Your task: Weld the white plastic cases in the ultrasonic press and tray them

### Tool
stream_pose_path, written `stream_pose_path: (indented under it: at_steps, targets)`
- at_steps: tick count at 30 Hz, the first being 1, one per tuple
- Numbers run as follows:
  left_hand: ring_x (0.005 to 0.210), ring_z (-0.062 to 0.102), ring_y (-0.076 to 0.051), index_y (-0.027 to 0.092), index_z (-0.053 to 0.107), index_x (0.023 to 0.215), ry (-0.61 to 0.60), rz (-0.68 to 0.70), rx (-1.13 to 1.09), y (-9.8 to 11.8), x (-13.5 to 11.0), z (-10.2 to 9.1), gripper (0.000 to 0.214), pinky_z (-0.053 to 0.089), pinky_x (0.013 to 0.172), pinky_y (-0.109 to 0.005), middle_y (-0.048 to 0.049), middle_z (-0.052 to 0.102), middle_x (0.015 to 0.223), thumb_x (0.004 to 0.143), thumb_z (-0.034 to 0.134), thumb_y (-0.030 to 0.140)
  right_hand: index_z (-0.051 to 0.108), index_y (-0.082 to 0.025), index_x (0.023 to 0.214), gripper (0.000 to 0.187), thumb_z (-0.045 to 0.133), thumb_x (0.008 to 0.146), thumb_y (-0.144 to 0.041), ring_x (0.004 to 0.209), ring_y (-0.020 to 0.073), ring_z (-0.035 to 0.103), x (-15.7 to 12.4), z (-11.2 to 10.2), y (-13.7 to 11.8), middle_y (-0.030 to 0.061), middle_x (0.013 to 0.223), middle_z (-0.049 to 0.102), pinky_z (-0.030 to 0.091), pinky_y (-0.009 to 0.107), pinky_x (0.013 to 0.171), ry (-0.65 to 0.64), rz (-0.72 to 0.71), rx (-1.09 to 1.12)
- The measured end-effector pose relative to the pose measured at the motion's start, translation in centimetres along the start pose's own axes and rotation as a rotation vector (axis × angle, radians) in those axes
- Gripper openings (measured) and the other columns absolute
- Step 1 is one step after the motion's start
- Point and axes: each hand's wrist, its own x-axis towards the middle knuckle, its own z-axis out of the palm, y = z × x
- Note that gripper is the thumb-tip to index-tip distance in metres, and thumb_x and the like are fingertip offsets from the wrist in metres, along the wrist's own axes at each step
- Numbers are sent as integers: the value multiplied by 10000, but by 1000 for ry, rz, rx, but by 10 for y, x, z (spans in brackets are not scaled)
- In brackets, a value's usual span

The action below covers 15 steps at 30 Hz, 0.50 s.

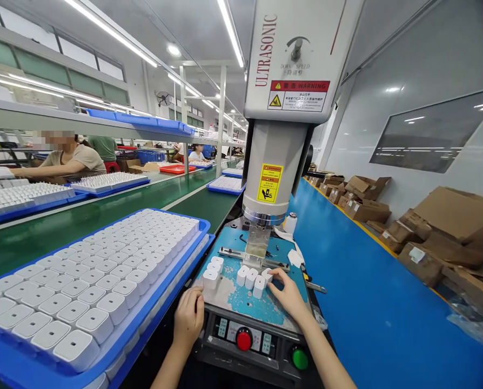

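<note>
I face an ultrasonic welding machine (290, 108) with a worn blue base plate (249, 302). My right hand (287, 292) rests on the plate with its fingers curled, its fingertips touching a small white plastic adapter housing (266, 274) beside three more housings (249, 278) under the metal horn (258, 240). Three further housings (212, 273) stand at the plate's left. My left hand (188, 319) lies at the plate's front left edge, fingers curled down against the edge; whether it holds anything is hidden.
A blue tray (115, 351) full of white housings sits at my left, on the green conveyor (42, 232). A red button (243, 340) and a green button (300, 359) sit on the front panel. Cardboard boxes (428, 232) line the wall at right. Other workers sit across the belt.
</note>
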Motion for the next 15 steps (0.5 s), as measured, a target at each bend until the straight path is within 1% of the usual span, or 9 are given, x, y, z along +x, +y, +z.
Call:
stream_pose_path:
  at_steps: [2,4,5,7,8,10,12,15]
  targets:
    - [863,617,-175,199,560,810,27,-40,-27,10,3,-5,207,510,765,-306,-57,643,859,903,375,182,614,-268,993,225,541,798,-354,1026,257,595,-1,5,6,55,1113,641,484,387,848,27,-6,51]
    - [838,618,-165,202,561,827,45,-24,-78,26,12,-7,188,513,748,-293,-50,633,832,899,389,188,634,-256,955,214,554,793,-371,978,261,608,-2,8,10,67,1075,654,486,390,836,71,-25,80]
    - [830,616,-164,205,562,839,26,1,-103,36,20,-6,177,511,748,-294,-49,628,827,898,396,197,641,-249,932,212,557,792,-385,951,263,615,-3,8,12,74,1049,662,490,390,823,94,-26,94]
    - [826,609,-169,211,565,868,-77,47,-118,60,41,3,169,502,762,-306,-49,624,833,898,400,221,641,-237,901,227,553,796,-418,917,264,625,-3,7,16,83,1017,671,496,388,802,141,-7,125]
    - [841,605,-173,213,569,882,-173,43,-90,72,54,10,176,495,774,-310,-51,625,854,901,395,229,636,-234,900,238,548,800,-431,913,263,629,-2,6,17,85,1018,672,498,387,799,162,11,139]
    - [886,597,-186,200,589,892,-315,-16,31,92,79,30,195,484,792,-318,-64,629,902,893,396,228,622,-229,921,265,538,805,-452,917,264,632,-3,4,20,90,1033,669,502,383,789,204,52,153]
    - [929,589,-215,172,627,884,-445,-63,202,104,100,54,202,474,810,-339,-96,632,940,865,431,222,615,-225,939,293,532,805,-472,916,267,636,-4,3,21,98,1039,666,510,374,763,242,82,157]
    - [928,590,-257,139,661,753,-514,-113,319,107,117,86,208,456,823,-369,-141,642,878,825,481,213,618,-213,936,321,532,799,-490,886,266,645,-5,1,19,109,996,675,518,361,733,289,98,174]
